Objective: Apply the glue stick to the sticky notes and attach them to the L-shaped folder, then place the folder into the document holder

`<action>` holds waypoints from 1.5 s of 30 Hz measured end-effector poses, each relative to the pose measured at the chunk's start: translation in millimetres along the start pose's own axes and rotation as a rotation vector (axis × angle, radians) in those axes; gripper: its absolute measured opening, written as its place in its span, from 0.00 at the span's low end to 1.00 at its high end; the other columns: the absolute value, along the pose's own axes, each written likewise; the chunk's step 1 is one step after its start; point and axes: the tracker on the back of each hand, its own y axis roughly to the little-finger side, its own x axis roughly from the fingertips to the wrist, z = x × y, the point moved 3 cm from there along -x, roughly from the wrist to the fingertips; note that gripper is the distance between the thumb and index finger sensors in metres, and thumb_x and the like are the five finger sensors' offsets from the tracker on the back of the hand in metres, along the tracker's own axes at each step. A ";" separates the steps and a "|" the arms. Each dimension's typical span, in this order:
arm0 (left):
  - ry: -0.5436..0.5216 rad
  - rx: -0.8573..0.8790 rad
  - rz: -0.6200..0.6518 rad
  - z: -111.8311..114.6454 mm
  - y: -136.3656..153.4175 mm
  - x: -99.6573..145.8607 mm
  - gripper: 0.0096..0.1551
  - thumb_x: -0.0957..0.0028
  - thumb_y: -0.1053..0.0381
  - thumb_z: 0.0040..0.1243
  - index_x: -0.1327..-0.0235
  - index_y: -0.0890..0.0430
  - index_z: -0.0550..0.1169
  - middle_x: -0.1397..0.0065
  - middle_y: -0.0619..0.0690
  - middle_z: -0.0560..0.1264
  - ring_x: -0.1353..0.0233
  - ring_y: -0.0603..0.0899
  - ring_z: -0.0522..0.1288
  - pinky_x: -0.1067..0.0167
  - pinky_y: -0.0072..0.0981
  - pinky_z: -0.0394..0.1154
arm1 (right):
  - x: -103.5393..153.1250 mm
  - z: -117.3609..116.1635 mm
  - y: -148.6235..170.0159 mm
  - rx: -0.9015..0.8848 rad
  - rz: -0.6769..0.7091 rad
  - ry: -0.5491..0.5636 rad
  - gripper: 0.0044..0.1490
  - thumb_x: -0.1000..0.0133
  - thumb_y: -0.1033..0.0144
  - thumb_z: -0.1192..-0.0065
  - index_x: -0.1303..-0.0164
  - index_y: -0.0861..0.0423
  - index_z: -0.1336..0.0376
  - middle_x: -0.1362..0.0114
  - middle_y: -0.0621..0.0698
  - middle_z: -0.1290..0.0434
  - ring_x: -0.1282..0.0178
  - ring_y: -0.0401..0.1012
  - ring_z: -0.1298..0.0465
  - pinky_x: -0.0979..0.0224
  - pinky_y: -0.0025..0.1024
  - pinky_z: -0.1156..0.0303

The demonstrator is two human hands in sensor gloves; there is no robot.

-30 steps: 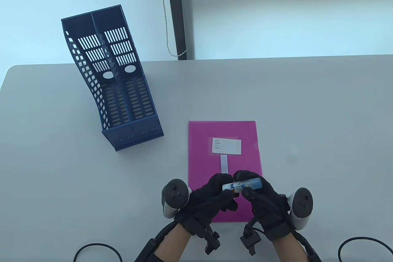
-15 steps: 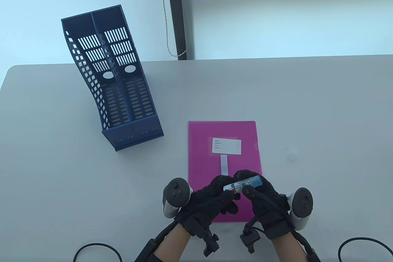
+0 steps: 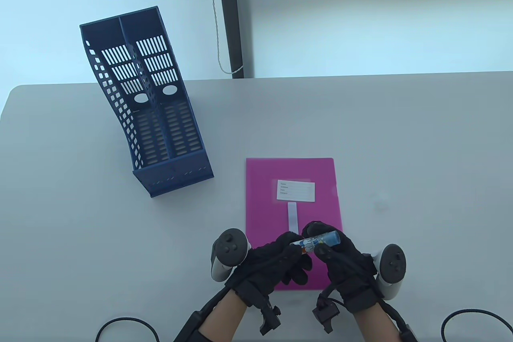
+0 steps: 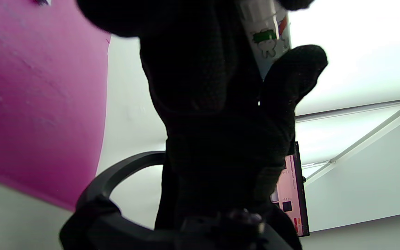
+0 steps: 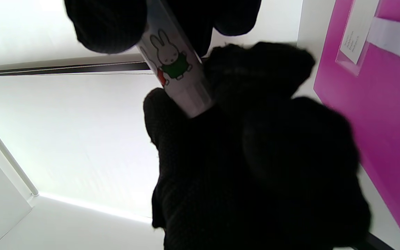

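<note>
Hands meet low over the near end of the pink folder (image 3: 293, 193), wrists angled in from the bottom edge. Left hand (image 3: 276, 264) curls its fingers round one end of the glue stick (image 3: 317, 241); right hand (image 3: 340, 258) pinches the other end between thumb and fingers, the stick lying almost level between them. Just beyond, a white sticky note (image 3: 292, 215) lies on the folder below its label (image 3: 295, 190). Blue document holder (image 3: 144, 105) stands well apart on the grey worktop (image 3: 421, 137), pale wall behind.

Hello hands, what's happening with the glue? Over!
Left hand and right hand both grip glue stick above pink folder. Document holder unobstructed.
</note>
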 end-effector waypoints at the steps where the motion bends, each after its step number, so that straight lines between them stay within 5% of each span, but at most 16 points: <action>1: 0.013 0.059 -0.006 0.7 2.5 -0.4 0.38 0.32 0.40 0.30 0.44 0.69 0.75 0.55 0.56 0.85 0.64 0.53 0.86 0.67 0.35 0.79 | 0.1 -1.0 -0.3 0.000 0.000 -0.008 0.31 0.39 0.49 0.38 0.26 0.44 0.40 0.22 0.48 0.30 0.15 0.49 0.42 0.22 0.67 0.54; 5: 0.066 0.098 -0.010 -1.1 2.1 -1.3 0.39 0.32 0.37 0.32 0.44 0.70 0.75 0.56 0.60 0.84 0.65 0.55 0.85 0.67 0.37 0.78 | 0.0 -2.2 -0.9 -0.011 0.007 -0.022 0.31 0.39 0.49 0.38 0.26 0.43 0.40 0.22 0.47 0.30 0.15 0.49 0.42 0.22 0.68 0.55; 7: -0.002 0.031 0.017 -3.7 -0.6 0.7 0.40 0.34 0.34 0.43 0.28 0.67 0.63 0.43 0.59 0.81 0.60 0.54 0.85 0.65 0.35 0.78 | 0.6 0.8 -1.0 0.001 0.007 0.008 0.31 0.39 0.49 0.38 0.26 0.44 0.40 0.22 0.47 0.30 0.15 0.49 0.42 0.22 0.68 0.55; 9: -0.076 -0.017 0.041 -6.5 -4.9 0.7 0.36 0.36 0.39 0.51 0.31 0.66 0.66 0.44 0.57 0.82 0.62 0.52 0.86 0.67 0.34 0.79 | 0.4 1.0 -0.5 -0.001 0.009 0.010 0.31 0.39 0.48 0.38 0.26 0.44 0.40 0.23 0.47 0.30 0.16 0.49 0.42 0.22 0.67 0.54; 12: -0.043 -0.047 0.057 -7.0 -7.4 0.5 0.35 0.32 0.40 0.41 0.38 0.70 0.72 0.53 0.56 0.85 0.63 0.51 0.86 0.67 0.33 0.79 | 0.4 -2.2 -1.0 -0.019 0.006 -0.013 0.31 0.39 0.49 0.38 0.26 0.44 0.40 0.22 0.47 0.30 0.15 0.49 0.42 0.22 0.68 0.54; 16: 0.048 0.135 -0.002 -1.6 1.7 -2.2 0.39 0.33 0.41 0.31 0.52 0.72 0.78 0.64 0.55 0.86 0.72 0.53 0.85 0.73 0.35 0.78 | 0.2 -4.8 -0.5 -0.025 0.006 -0.040 0.31 0.39 0.49 0.38 0.26 0.43 0.40 0.22 0.47 0.30 0.15 0.48 0.43 0.22 0.68 0.55; 20: 0.055 0.133 -0.016 -0.9 3.9 -1.0 0.40 0.32 0.39 0.28 0.47 0.71 0.76 0.59 0.57 0.85 0.67 0.54 0.85 0.68 0.36 0.78 | -0.1 -4.4 -0.8 -0.019 0.006 -0.035 0.31 0.39 0.49 0.38 0.26 0.43 0.40 0.22 0.47 0.30 0.15 0.48 0.43 0.22 0.68 0.55; 22: 0.004 0.142 0.004 -0.9 3.9 0.8 0.43 0.34 0.32 0.37 0.35 0.69 0.69 0.50 0.60 0.83 0.61 0.56 0.85 0.64 0.37 0.78 | -0.1 -2.9 -0.8 -0.013 0.006 -0.024 0.31 0.39 0.49 0.38 0.26 0.44 0.40 0.22 0.47 0.30 0.15 0.49 0.43 0.22 0.68 0.55; 24: 0.002 0.108 0.005 -0.9 1.5 -0.6 0.36 0.34 0.37 0.43 0.37 0.68 0.71 0.50 0.58 0.83 0.61 0.55 0.85 0.64 0.37 0.78 | -0.4 -4.4 -1.8 -0.018 0.009 -0.035 0.31 0.39 0.49 0.38 0.26 0.44 0.40 0.22 0.47 0.30 0.15 0.49 0.43 0.22 0.68 0.55; 30: -0.010 0.063 0.030 -5.4 -1.2 0.2 0.36 0.32 0.39 0.40 0.38 0.70 0.71 0.53 0.57 0.84 0.62 0.54 0.85 0.65 0.36 0.78 | -2.4 -4.1 -6.5 0.012 0.011 -0.066 0.33 0.38 0.53 0.36 0.22 0.48 0.41 0.20 0.52 0.32 0.14 0.53 0.44 0.23 0.70 0.57; 33: -0.085 0.045 0.079 -15.9 -7.6 3.3 0.35 0.32 0.39 0.39 0.37 0.69 0.71 0.51 0.56 0.83 0.61 0.53 0.85 0.63 0.35 0.78 | -6.9 5.7 -21.9 0.259 0.010 -0.142 0.52 0.36 0.52 0.36 0.10 0.60 0.56 0.11 0.64 0.47 0.12 0.61 0.52 0.22 0.71 0.59; 39: -0.140 -0.031 0.101 -26.3 -12.8 8.9 0.35 0.32 0.39 0.40 0.37 0.69 0.71 0.51 0.56 0.83 0.60 0.53 0.85 0.63 0.36 0.79 | -25.6 65.1 -56.9 1.083 -0.133 0.068 0.46 0.34 0.57 0.38 0.12 0.62 0.53 0.13 0.65 0.44 0.14 0.64 0.48 0.23 0.70 0.52; 45: -0.137 -0.058 0.098 -28.9 -12.5 9.9 0.35 0.32 0.39 0.40 0.37 0.69 0.71 0.51 0.57 0.83 0.60 0.54 0.85 0.63 0.36 0.79 | -35.8 112.0 -31.3 1.510 -0.425 0.135 0.46 0.35 0.58 0.37 0.12 0.59 0.54 0.11 0.64 0.45 0.19 0.74 0.41 0.29 0.66 0.35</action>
